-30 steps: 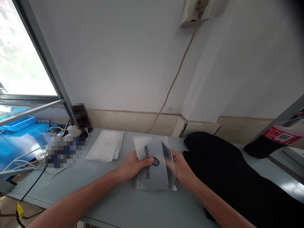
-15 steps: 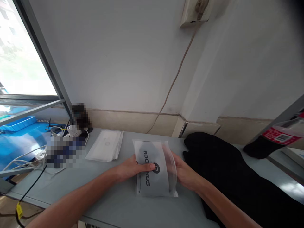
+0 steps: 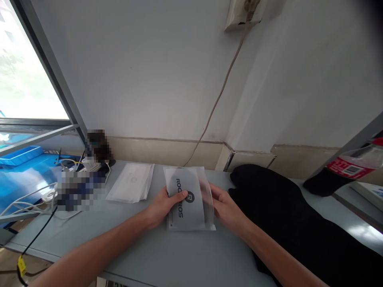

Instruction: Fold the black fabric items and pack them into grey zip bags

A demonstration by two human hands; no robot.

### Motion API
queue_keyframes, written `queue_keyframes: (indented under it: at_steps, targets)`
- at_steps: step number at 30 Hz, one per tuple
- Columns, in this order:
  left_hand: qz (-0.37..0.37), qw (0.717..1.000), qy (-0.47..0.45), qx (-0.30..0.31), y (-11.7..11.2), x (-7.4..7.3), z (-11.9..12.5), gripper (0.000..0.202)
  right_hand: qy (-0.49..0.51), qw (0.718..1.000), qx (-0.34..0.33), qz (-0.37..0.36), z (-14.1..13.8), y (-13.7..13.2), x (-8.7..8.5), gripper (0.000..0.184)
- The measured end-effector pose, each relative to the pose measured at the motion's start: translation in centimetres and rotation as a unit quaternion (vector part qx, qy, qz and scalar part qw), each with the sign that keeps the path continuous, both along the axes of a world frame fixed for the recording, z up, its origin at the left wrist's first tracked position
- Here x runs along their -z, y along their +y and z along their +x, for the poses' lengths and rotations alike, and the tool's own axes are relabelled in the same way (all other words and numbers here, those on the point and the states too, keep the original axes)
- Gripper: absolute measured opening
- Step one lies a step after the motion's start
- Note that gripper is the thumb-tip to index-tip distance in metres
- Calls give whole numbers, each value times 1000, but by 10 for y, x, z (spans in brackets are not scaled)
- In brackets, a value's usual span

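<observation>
A frosted white plastic pouch (image 3: pixel 193 209) printed with black letters and a round logo lies on the grey table (image 3: pixel 143 247), with something dark showing through it. My left hand (image 3: pixel 163 205) grips its left edge, thumb on the printed face. My right hand (image 3: pixel 223 207) holds the right edge, its fingers behind the clear flap.
A stack of flat white pouches (image 3: pixel 131 182) lies to the left. A pile of black fabric (image 3: pixel 287 215) covers the table's right side. Cables and a white power strip (image 3: pixel 48 195) sit far left beside a window. A wall cord (image 3: pixel 221 91) hangs behind. A red-labelled bottle (image 3: pixel 350 167) is far right.
The pouch and both hands have shifted slightly to the left and away from me. The grip of both hands has stayed the same.
</observation>
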State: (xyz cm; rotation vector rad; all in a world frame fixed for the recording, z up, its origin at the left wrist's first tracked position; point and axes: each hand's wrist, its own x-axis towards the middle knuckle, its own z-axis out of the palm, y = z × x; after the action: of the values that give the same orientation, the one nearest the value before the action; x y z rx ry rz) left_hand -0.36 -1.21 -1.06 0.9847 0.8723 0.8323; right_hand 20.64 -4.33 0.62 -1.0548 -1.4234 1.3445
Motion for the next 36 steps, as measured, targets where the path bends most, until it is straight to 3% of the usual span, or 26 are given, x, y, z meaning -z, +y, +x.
queue_keyframes:
  at_steps: [3, 4, 6, 8, 10, 13, 15, 17, 19, 22, 24, 26, 30, 33, 36]
  targets:
    - [22, 995, -43, -91, 10, -3, -5, 47, -80, 986, 109, 96, 1, 4, 6, 56]
    - [29, 991, -68, -114, 13, -4, -7, 46, -98, 982, 129, 95, 1, 5, 8, 61]
    - [37, 983, -117, -138, 17, -5, -9, 49, -91, 990, 108, 24, 1, 8, 11, 75]
    - [32, 983, -137, -118, 17, -5, -11, 50, -30, 997, 49, -55, 0, 10, 12, 75]
    - [29, 991, -125, -47, 15, -7, -13, 48, 52, 995, 27, -81, 2, 13, 11, 59]
    - [71, 989, -117, 53, 13, -15, -18, 50, 138, 980, 130, -65, 10, 20, 10, 43]
    - [115, 986, -111, 47, 14, -23, -22, 59, 143, 969, 196, -50, 18, 23, 9, 37]
    - [165, 984, -63, 14, 17, -30, -26, 74, 114, 971, 207, -37, 23, 24, 9, 34]
    - [216, 976, 22, -9, 20, -34, -29, 84, 79, 981, 174, -26, 23, 21, 8, 41]
    - [257, 957, 135, 8, 25, -34, -36, 65, 29, 995, 92, 0, 20, 17, 7, 48]
    - [260, 942, 200, 73, 28, -34, -42, 47, -19, 999, 37, 23, 20, 16, 8, 34]
    - [266, 917, 254, 153, 31, -36, -48, 44, -73, 996, -5, 44, 23, 17, 9, 26]
    - [278, 887, 287, 231, 34, -39, -55, 52, -129, 987, -95, 14, 32, 20, 6, 35]
    - [297, 880, 299, 220, 34, -37, -56, 55, -147, 979, -140, -25, 36, 19, -1, 38]
    - [326, 873, 324, 166, 37, -31, -56, 60, -177, 975, -133, -17, 36, 18, -4, 45]
